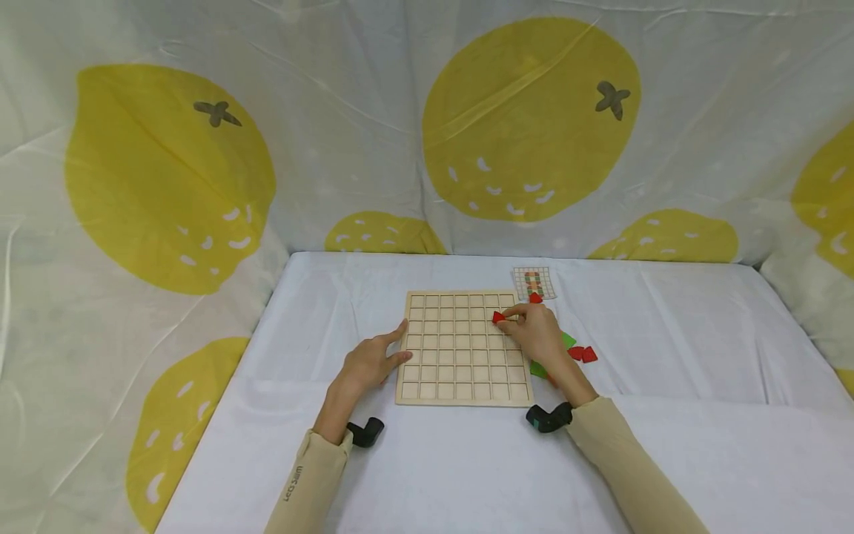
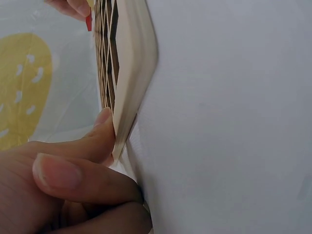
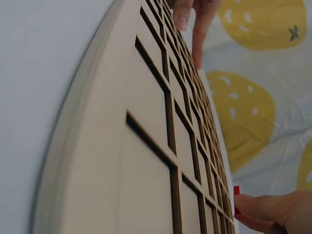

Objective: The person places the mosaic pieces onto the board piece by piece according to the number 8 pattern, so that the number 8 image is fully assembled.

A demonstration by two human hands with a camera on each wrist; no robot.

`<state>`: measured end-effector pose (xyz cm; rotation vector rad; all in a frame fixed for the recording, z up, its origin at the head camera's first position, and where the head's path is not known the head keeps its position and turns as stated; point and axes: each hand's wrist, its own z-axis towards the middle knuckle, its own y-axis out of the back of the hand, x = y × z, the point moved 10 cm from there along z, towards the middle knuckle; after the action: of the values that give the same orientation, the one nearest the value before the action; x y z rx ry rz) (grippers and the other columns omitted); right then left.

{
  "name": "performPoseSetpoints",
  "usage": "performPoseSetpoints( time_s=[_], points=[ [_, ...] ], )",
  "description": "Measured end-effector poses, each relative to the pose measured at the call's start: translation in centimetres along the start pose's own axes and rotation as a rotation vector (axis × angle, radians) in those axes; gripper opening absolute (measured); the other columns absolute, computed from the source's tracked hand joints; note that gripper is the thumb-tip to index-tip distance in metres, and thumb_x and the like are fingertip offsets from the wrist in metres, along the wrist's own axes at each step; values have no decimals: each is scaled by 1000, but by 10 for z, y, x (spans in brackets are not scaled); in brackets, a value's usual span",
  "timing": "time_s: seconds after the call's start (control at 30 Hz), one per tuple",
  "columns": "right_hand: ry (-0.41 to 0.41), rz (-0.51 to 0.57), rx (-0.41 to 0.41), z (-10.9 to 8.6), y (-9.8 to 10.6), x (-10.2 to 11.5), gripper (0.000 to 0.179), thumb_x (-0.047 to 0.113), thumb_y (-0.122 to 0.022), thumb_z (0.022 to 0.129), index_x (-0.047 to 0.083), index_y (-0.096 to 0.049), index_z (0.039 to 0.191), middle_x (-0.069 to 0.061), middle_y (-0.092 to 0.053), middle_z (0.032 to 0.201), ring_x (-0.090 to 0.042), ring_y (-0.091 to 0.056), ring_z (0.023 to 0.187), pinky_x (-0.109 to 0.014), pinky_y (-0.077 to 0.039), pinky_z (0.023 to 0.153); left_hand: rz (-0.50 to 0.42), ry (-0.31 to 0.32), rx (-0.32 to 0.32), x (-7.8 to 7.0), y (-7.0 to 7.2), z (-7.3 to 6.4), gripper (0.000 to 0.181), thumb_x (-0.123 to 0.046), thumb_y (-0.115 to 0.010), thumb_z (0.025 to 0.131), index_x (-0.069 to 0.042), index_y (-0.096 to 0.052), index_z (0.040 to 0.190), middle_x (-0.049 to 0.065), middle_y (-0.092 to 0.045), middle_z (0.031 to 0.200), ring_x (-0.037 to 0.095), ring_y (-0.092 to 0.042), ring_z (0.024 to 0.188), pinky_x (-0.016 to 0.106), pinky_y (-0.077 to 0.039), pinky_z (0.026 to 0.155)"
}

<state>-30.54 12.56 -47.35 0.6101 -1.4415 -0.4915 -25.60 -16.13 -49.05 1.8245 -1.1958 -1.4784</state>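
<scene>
Beige sleeves come closest to the head camera, over the white surface. Between the two hands' fingers lies a wooden grid board. The left hand has its fingers spread and loose, thumb and forefinger touching the board's left edge. The right hand pinches a small red piece between its fingertips, above the board's far right squares; I cannot tell whether the piece touches the wood. Just beyond those right fingers, another red tile lies at the near edge of a printed card. Behind the fingers, around the right wrist, are green pieces and two red ones.
</scene>
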Motion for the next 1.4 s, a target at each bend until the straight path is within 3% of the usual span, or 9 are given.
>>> performPoseSetpoints(
  time_s=[0.13, 0.27, 0.5, 0.7, 1.07, 1.23, 1.4],
  points=[
    [6, 1, 10, 7, -11, 8, 28, 22, -77, 94, -2, -78, 111, -3, -61, 61, -12, -47, 52, -24, -33, 49, 2, -6, 7, 1, -1, 1, 70, -39, -64, 102, -28, -31, 163, 0, -50, 45, 11, -39, 40, 26, -34, 48],
    [15, -14, 3, 12, -17, 13, 29, 22, -78, 94, -1, -78, 110, -1, -49, 56, -14, -44, 49, -24, -29, 47, -2, -12, 9, 1, -1, 2, 70, -39, -64, 102, -28, -32, 163, 0, -49, 45, 12, -39, 41, 26, -35, 49],
    [15, -1, -43, 14, -20, 15, 26, 21, -80, 91, 2, -81, 108, -2, -56, 55, -15, -44, 51, -25, -26, 47, -5, -14, 9, 2, 0, 2, 70, -40, -64, 102, -28, -32, 163, -1, -49, 44, 12, -38, 41, 26, -35, 49],
    [10, 25, -57, 16, -23, 13, 25, 22, -82, 91, 3, -82, 107, -1, -49, 51, -14, -42, 47, -23, -25, 46, -10, -7, 14, 3, 0, 2, 70, -40, -64, 102, -29, -32, 162, 0, -49, 45, 12, -39, 41, 26, -34, 48],
    [-24, 77, -22, 21, -29, 14, 21, 18, -82, 90, 4, -83, 105, -5, -62, 58, -14, -47, 51, -24, -32, 49, -20, -18, 17, 4, 0, 3, 69, -40, -65, 102, -29, -33, 162, -1, -49, 44, 11, -39, 41, 26, -34, 47],
    [-45, 111, -7, 20, -24, 7, 23, 23, -80, 92, 6, -82, 108, -2, -59, 58, -15, -48, 52, -24, -32, 48, -24, -21, 16, 3, 0, 2, 70, -40, -65, 102, -29, -33, 162, 0, -49, 45, 12, -38, 41, 27, -34, 48],
    [-67, 109, -25, 13, -3, -5, 27, 25, -79, 92, 6, -81, 112, 1, -46, 56, -15, -41, 48, -24, -28, 45, -26, -27, 17, 2, 1, 2, 70, -39, -65, 102, -28, -33, 162, -1, -49, 45, 12, -40, 41, 28, -35, 49]
  ],
)
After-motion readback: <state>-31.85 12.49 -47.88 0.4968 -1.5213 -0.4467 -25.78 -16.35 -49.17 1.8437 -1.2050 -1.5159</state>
